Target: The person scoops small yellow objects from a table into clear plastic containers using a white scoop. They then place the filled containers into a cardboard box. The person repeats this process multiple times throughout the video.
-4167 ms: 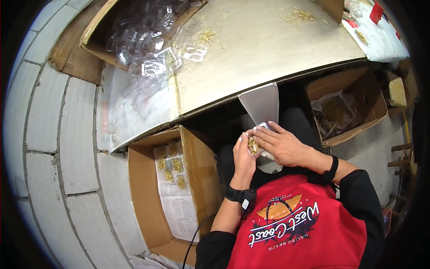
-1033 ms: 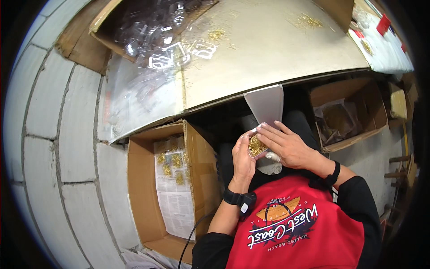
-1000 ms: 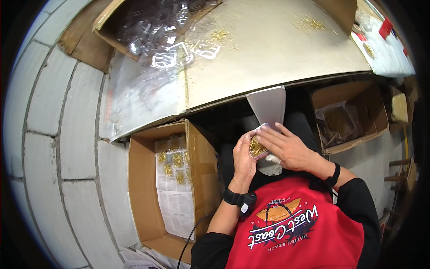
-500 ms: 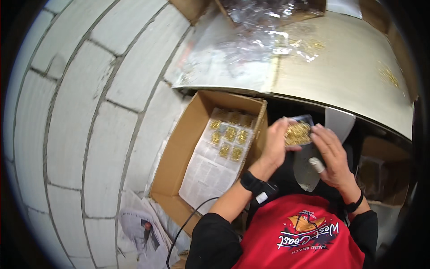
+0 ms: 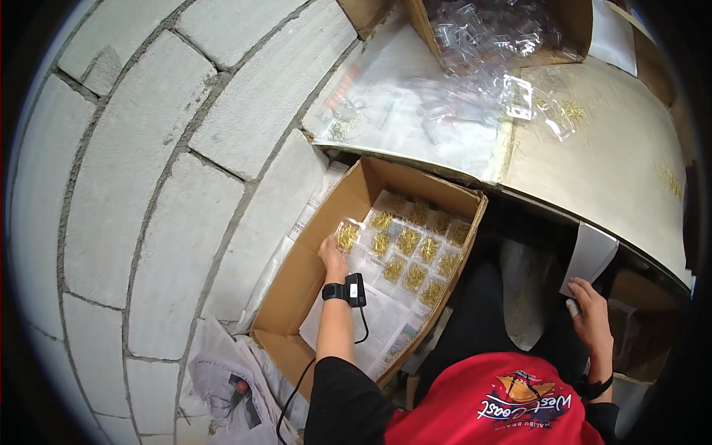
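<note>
Inside a cardboard box, my left hand (image 5: pixel 334 256) grips a small clear plastic box of gold-coloured pins (image 5: pixel 347 236) near the left wall. Several similar clear boxes of gold pins (image 5: pixel 408 241) lie in rows to its right on newspaper (image 5: pixel 360 315). My right hand (image 5: pixel 591 315), with a pale wrap on one finger, is at the lower end of a white sheet (image 5: pixel 592 256) hanging by the table edge. Its fingers are loosely extended against the sheet, and its thumb is hidden.
The cardboard box (image 5: pixel 285 289) stands left of my legs. On the table (image 5: pixel 615 156) lie loose gold pins (image 5: pixel 671 182) and clear plastic cases; a carton (image 5: pixel 426 33) holds more cases. Another carton (image 5: pixel 641 348) is at the lower right. A black cable (image 5: pixel 293 393) runs from my left wrist.
My left hand has carried the pin-filled clear box left, from in front of me into the cardboard box. My right hand has left it and moved to the hanging white sheet. The view has shifted.
</note>
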Tool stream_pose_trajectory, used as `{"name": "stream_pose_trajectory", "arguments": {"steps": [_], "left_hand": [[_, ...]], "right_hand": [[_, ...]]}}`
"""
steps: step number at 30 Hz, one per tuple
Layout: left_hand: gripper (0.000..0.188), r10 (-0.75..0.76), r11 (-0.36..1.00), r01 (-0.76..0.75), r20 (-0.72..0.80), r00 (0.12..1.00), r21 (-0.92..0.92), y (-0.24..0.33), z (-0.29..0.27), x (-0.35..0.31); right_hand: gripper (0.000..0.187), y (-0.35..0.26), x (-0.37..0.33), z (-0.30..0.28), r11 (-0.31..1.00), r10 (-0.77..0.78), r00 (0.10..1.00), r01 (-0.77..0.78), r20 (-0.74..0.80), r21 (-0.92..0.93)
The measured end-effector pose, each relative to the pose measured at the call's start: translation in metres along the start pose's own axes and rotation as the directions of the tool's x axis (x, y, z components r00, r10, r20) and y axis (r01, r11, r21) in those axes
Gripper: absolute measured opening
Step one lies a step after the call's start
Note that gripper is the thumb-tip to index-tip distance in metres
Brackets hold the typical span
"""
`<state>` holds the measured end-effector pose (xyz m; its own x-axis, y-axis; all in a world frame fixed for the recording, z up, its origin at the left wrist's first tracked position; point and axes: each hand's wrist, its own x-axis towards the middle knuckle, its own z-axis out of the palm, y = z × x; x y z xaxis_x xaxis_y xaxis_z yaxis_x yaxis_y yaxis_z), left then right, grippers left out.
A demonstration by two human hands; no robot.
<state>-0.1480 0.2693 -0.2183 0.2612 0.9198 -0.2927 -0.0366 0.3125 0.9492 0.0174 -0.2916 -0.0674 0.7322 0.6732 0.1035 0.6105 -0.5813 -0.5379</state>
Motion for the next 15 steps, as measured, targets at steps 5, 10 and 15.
{"name": "stream_pose_trajectory", "arguments": {"steps": [5,10,15], "left_hand": [[0.021,-0.099,0.995,0.094,-0.124,0.987,-0.040,-0.063,-0.006,0.037],[0.017,0.118,0.963,-0.076,-0.152,0.981,0.259,-0.075,-0.007,0.046],[0.016,0.152,0.940,-0.112,-0.102,0.983,0.323,-0.081,-0.021,0.050]], "right_hand": [[0.028,-0.009,0.014,0.015,1.000,-0.012,0.992,0.015,0.124,-0.026],[0.028,-0.010,0.022,0.031,0.998,-0.031,0.965,0.042,0.262,-0.036],[0.028,-0.002,0.020,0.029,0.990,-0.083,0.971,0.106,0.223,-0.094]]}}
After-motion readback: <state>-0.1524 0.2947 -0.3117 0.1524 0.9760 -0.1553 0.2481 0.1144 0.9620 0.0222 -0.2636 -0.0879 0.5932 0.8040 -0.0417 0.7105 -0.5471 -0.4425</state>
